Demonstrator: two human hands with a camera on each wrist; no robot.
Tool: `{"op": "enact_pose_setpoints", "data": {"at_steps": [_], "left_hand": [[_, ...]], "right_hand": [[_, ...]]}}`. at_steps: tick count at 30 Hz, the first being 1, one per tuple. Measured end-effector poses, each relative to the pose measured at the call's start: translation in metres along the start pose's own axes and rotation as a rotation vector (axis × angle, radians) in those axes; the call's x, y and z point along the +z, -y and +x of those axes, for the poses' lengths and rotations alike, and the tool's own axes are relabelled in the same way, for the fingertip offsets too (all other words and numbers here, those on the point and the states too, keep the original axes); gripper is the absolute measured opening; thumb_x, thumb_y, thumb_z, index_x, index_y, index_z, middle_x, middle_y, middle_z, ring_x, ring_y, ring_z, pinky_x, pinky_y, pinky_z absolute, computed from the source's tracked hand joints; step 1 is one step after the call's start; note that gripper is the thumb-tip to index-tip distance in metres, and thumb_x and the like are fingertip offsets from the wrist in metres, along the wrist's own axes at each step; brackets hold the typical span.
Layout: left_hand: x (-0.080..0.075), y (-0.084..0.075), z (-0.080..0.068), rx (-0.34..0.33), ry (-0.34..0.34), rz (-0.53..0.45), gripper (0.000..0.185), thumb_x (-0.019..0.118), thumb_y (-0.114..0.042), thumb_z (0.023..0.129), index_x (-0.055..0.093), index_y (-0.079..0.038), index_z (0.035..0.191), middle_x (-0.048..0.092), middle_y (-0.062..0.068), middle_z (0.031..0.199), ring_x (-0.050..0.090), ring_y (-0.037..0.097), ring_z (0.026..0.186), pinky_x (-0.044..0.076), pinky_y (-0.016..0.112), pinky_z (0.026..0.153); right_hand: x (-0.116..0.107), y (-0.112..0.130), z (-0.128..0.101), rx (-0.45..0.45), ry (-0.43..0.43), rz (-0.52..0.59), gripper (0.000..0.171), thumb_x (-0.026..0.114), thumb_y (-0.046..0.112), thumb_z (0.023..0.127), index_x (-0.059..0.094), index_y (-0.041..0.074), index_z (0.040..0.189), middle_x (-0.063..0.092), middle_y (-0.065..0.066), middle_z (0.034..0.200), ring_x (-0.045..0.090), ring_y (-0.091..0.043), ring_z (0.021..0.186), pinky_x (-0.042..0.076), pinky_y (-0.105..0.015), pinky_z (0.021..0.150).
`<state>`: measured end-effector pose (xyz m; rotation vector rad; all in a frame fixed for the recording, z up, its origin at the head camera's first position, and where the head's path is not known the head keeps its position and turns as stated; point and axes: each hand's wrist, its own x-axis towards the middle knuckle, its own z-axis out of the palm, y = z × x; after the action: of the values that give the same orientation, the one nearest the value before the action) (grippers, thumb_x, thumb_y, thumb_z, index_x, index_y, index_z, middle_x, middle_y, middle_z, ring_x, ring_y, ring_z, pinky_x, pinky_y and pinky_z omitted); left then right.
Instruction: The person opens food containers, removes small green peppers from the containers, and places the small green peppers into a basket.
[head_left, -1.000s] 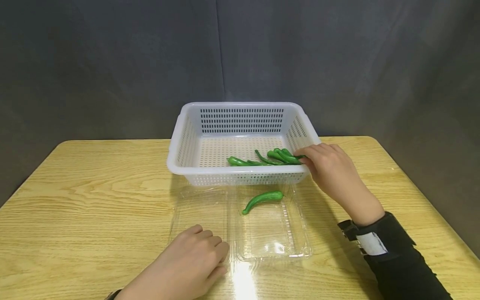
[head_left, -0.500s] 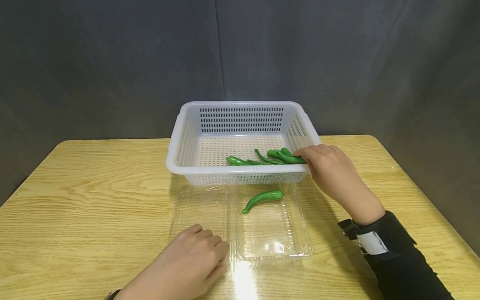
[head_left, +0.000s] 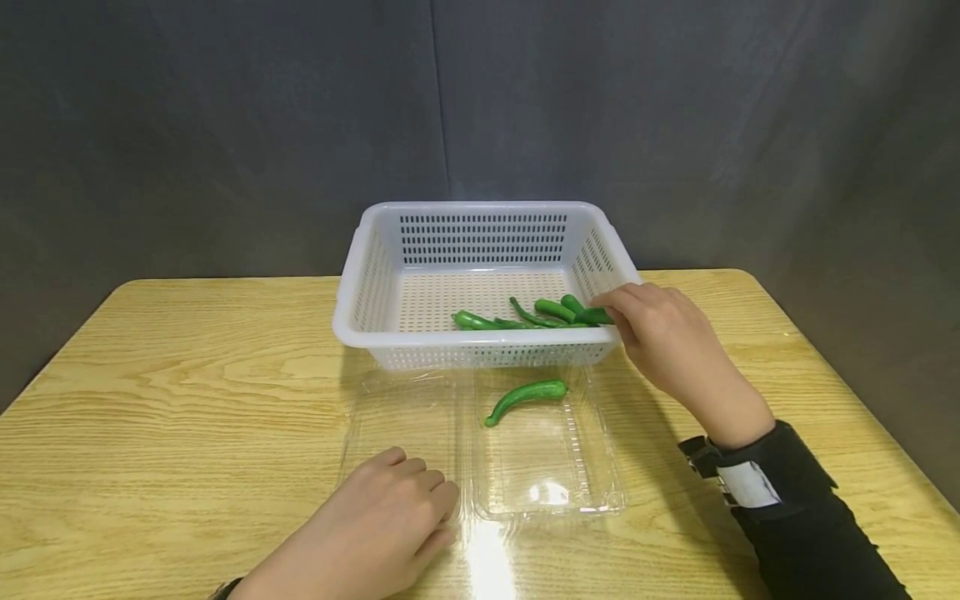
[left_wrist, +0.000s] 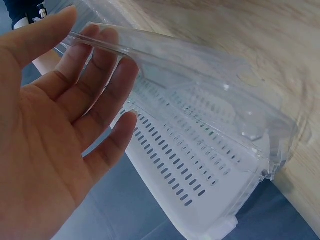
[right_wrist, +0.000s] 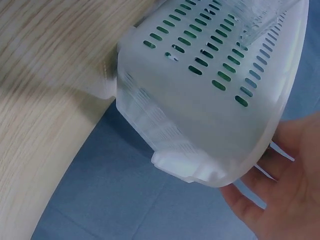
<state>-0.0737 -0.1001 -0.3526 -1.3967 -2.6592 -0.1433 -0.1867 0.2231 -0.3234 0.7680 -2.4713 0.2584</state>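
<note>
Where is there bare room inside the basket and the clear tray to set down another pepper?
In the white basket, the left half of the floor is bare; the peppers crowd the front right, where the right hand reaches in. In the clear tray, one pepper lies at the far end; the near part is bare.

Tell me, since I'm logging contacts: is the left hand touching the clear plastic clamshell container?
Touching. In the left wrist view, the left hand rests its fingertips against the edge of the clear plastic clamshell container.

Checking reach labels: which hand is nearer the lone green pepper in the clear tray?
Right, narrowly. The right hand is up at the white basket, just beyond the lone pepper. The left hand rests on the clear tray's lid half, diagonally nearer the camera.
</note>
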Motion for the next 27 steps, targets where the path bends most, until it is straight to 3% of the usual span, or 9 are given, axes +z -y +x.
{"op": "enact_pose_setpoints", "data": {"at_steps": [13, 27], "left_hand": [[0.0, 0.0, 0.0, 0.002, -0.004, -0.018, 0.025, 0.072, -0.026, 0.086, 0.054, -0.018, 0.072, 0.037, -0.013, 0.061, 0.031, 0.006, 0.056, 0.028, 0.021, 0.06], [0.001, 0.001, 0.0, 0.006, -0.037, -0.009, 0.026, 0.071, -0.024, 0.085, 0.051, -0.019, 0.069, 0.033, -0.013, 0.06, 0.028, 0.006, 0.055, 0.026, 0.021, 0.06]], "right_hand": [[-0.012, 0.006, 0.003, -0.021, -0.061, 0.006, 0.022, 0.065, -0.011, 0.084, 0.07, 0.0, 0.103, 0.071, -0.015, 0.098, 0.067, -0.034, 0.084, 0.052, -0.048, 0.071], [-0.028, 0.037, 0.008, -0.205, -0.199, 0.033, 0.02, 0.073, -0.009, 0.08, 0.072, 0.0, 0.099, 0.071, -0.012, 0.099, 0.065, -0.033, 0.086, 0.053, -0.046, 0.078]]}}
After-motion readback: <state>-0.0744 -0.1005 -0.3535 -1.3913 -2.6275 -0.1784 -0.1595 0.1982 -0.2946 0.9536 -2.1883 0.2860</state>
